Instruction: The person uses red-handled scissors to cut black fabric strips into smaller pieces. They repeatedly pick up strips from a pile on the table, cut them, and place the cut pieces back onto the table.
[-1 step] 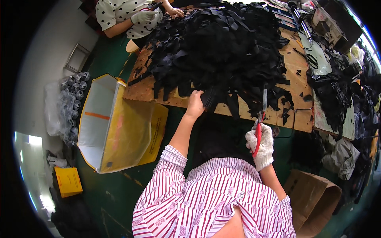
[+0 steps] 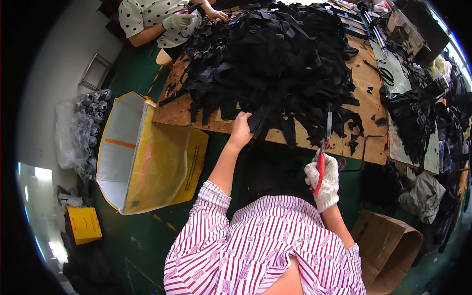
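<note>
A large heap of black fabric strips [image 2: 275, 59] covers the middle of the wooden table [image 2: 376, 118], with loose ends hanging over the near edge. My bare left hand [image 2: 242, 129] is closed on some black strips [image 2: 259, 120] at that edge. In my gloved right hand [image 2: 323, 179] is a pair of scissors [image 2: 320, 172] with red handles. Its blades point away from me, over the table's near edge and beside the hanging strip ends. The white knit glove and the handles hide part of my right fingers.
At the far left, a co-worker's gloved hand [image 2: 178, 20] holds a dark-handled tool. A yellow-and-white bin [image 2: 162, 167] stands against the table's left side. An open cardboard box [image 2: 388, 246] sits at lower right. Black scissors [image 2: 386, 76] lie on the table's right side.
The strips at my left hand look slightly more spread. My right hand and the scissors have shifted very slightly to the right.
</note>
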Motion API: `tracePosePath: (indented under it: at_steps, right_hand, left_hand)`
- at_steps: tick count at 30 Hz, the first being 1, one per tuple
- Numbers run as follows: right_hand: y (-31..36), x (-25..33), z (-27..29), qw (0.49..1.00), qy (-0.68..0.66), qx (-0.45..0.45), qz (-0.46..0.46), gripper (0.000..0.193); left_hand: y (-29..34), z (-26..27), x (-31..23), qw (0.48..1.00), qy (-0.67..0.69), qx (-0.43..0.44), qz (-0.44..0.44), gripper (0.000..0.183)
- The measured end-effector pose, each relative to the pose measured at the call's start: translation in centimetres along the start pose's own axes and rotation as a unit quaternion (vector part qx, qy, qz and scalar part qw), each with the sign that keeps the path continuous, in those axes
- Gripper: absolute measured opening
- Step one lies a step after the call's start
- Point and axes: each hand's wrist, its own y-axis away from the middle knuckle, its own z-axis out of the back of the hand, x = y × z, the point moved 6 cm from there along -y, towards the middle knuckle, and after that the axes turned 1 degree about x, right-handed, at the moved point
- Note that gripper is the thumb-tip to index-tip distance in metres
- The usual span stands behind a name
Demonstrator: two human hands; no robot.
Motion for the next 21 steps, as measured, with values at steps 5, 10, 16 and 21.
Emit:
tracePosePath:
  at_steps: [5,10,16,21]
  right_hand:
    - [-0.2,-0.8,0.5,1.000,0.012,-0.019,-0.022,0.041]
    - [-0.5,-1.1,-0.1,0.999,0.020,0.002,-0.026,0.040]
    - [-0.3,-1.0,0.4,1.000,-0.003,-0.021,-0.004,0.042]
    - [0.0,-0.9,0.1,1.000,0.004,-0.011,-0.015,0.043]
  left_hand:
    - [0.7,3.6,-4.6,0.872,0.448,0.068,0.188,0.029]
    - [-0.3,8.5,-8.9,0.844,0.522,0.076,0.100,0.034]
    - [0.2,7.5,-10.3,0.827,0.543,0.143,-0.032,0.047]
    - [-0.2,7.4,-7.8,0.860,0.502,0.090,-0.013,0.031]
